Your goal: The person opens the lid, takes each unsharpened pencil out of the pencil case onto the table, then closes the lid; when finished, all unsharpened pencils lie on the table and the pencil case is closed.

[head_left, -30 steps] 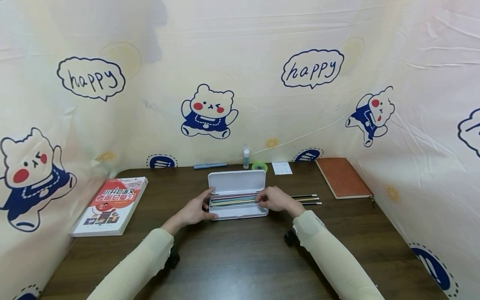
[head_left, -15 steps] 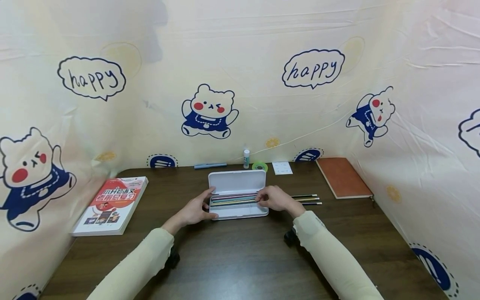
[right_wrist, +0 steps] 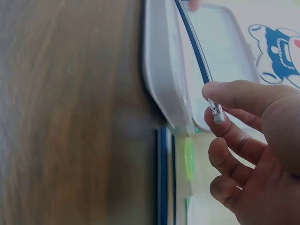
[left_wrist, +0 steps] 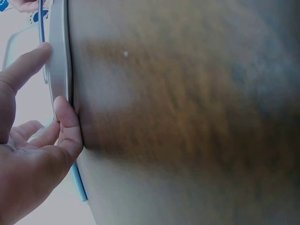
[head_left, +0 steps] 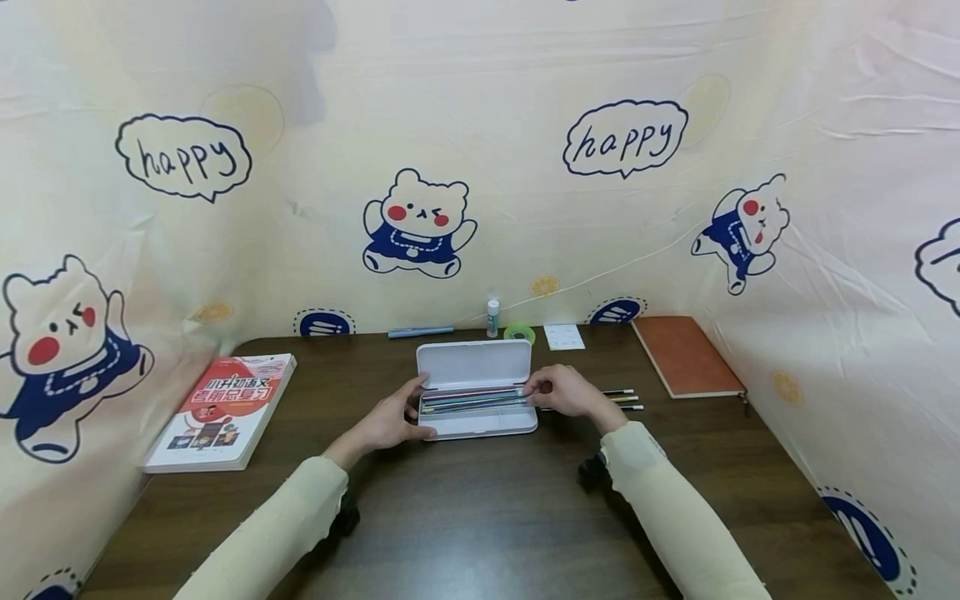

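The right hand (head_left: 566, 392) pinches a pencil (right_wrist: 194, 42) near its eraser end, at the right short edge of the open pencil case (head_left: 474, 362); the pencil's long axis runs roughly along the case's long edges, toward the left hand (head_left: 386, 421), whose thumb and fingers grip the left end.

the table (head_left: 465, 517) is viewed from the head, forward and downward; the case (head_left: 468, 423) is shared, close up, by both wrist views.
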`<state>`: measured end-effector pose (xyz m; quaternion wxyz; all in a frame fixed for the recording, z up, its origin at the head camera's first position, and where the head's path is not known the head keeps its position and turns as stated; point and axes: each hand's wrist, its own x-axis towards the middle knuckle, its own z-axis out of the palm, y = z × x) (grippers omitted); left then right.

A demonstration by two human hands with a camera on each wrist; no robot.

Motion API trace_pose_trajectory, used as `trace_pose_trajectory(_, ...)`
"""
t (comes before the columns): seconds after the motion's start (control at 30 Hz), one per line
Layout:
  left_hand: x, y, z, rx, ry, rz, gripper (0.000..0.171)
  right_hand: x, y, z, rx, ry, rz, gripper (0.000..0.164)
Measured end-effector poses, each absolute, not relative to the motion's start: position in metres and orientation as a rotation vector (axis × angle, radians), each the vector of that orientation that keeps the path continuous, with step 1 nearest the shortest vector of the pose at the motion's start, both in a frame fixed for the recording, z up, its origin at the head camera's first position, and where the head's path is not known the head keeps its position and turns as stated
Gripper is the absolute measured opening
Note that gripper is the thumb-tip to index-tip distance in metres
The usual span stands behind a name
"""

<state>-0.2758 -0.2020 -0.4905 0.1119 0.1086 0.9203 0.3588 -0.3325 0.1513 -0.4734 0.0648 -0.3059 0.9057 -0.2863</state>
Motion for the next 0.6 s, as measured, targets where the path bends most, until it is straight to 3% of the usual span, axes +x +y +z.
trace_pose_trajectory(0.6, -0.275, -0.203, -0.491, 0.316, 2.703, 1.066, 0.104, -0.331, 0.227, -0.466, -0.763, 2.767, -0.93, 0.007)
